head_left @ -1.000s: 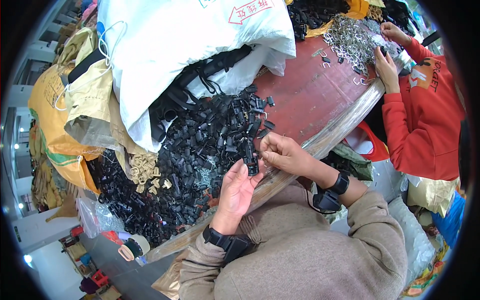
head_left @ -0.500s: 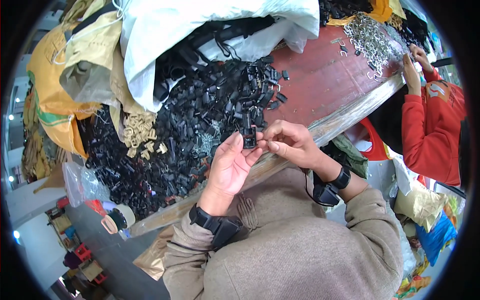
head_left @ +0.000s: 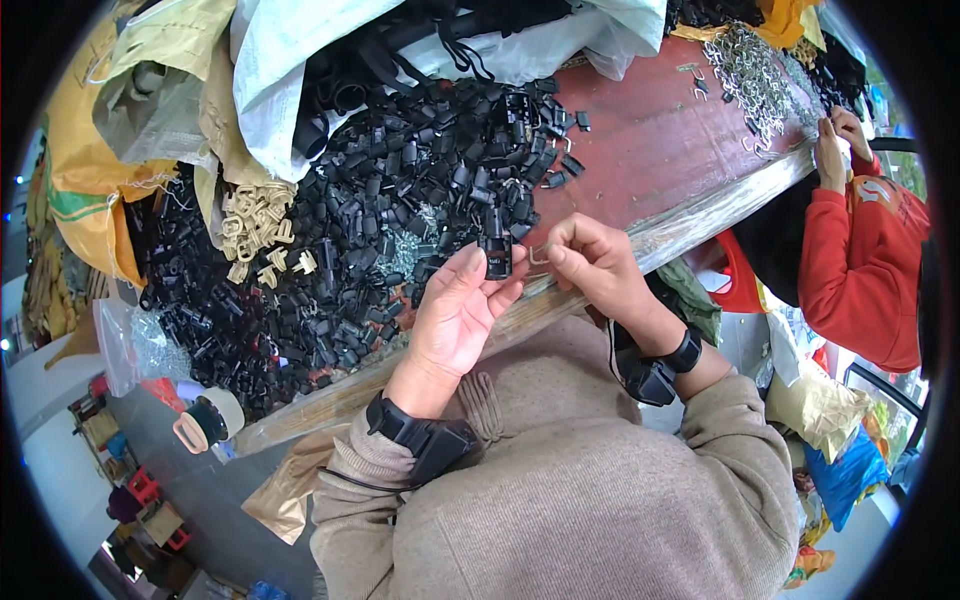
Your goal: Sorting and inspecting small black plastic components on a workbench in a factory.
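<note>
Thumb and fingers of my left hand (head_left: 452,325) hold a small black plastic fitting (head_left: 497,262) upright over the table's front edge. To its right, my right hand (head_left: 598,262) pinches a thin, pale metal U-shaped hook (head_left: 539,256). The hook's end points toward the fitting; whether they touch, I cannot tell. Just beyond my hands spreads a big heap of small black plastic parts (head_left: 400,165). Small clear or silvery pieces (head_left: 402,252) lie among them. Beige plastic clips (head_left: 255,222) form a little pile on the heap's left side.
A white sack (head_left: 275,75) with black parts lies at the back, and a yellow sack (head_left: 95,215) at the left. Metal hooks (head_left: 750,85) are piled at the far right of the red tabletop (head_left: 640,135). A co-worker in a red sleeve (head_left: 825,240) handles something there.
My right hand has drawn slightly away from the black fitting, and the U-shaped hook in its pinch now shows. The left hand keeps its grip. The whole view has shifted a little.
</note>
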Motion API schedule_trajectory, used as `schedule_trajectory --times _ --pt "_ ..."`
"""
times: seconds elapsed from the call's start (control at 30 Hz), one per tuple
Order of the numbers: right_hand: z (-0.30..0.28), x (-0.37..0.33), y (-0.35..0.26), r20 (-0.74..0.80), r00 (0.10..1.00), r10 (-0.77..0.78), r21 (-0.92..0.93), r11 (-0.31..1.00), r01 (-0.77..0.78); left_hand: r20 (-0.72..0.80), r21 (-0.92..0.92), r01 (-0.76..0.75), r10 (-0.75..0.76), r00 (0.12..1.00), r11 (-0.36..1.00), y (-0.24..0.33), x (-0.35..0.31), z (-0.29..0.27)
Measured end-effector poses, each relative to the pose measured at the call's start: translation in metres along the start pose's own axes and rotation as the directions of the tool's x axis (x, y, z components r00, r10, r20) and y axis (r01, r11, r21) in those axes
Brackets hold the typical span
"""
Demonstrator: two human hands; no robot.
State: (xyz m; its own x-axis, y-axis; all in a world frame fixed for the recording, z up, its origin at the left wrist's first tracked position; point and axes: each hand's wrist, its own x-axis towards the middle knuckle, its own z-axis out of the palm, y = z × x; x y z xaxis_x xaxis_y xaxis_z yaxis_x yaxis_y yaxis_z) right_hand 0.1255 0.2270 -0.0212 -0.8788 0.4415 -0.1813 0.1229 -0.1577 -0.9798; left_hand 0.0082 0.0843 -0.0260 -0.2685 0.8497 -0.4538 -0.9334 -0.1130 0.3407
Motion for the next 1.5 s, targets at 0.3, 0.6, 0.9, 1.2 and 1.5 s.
schedule_trajectory --times 0.3,0.6,0.9,1.2,1.5 --pt "0.000 0.008 0.000 -0.018 0.996 0.092 0.157 0.984 -0.088 0.063 0.044 -0.080 0.077 0.995 0.996 -0.002 0.010 0.010" --pt "0.002 0.011 0.011 -0.065 0.990 -0.127 0.143 0.980 0.135 0.092 0.108 -0.121 0.112 0.989 0.987 -0.004 0.015 0.016" --pt "-0.013 0.010 0.008 0.136 0.985 -0.104 0.325 0.944 0.055 0.148 0.091 -0.022 0.008 0.989 0.996 -0.004 0.016 0.013" --pt "-0.020 0.002 0.005 0.010 0.951 -0.308 0.059 0.950 0.307 0.043 0.039 0.069 -0.071 0.997 0.997 -0.002 0.018 0.028" --pt "-0.030 0.001 -0.007 0.323 0.707 -0.630 -0.500 0.521 0.692 0.066 0.109 0.189 -0.197 0.978 0.976 -0.007 0.017 0.019"
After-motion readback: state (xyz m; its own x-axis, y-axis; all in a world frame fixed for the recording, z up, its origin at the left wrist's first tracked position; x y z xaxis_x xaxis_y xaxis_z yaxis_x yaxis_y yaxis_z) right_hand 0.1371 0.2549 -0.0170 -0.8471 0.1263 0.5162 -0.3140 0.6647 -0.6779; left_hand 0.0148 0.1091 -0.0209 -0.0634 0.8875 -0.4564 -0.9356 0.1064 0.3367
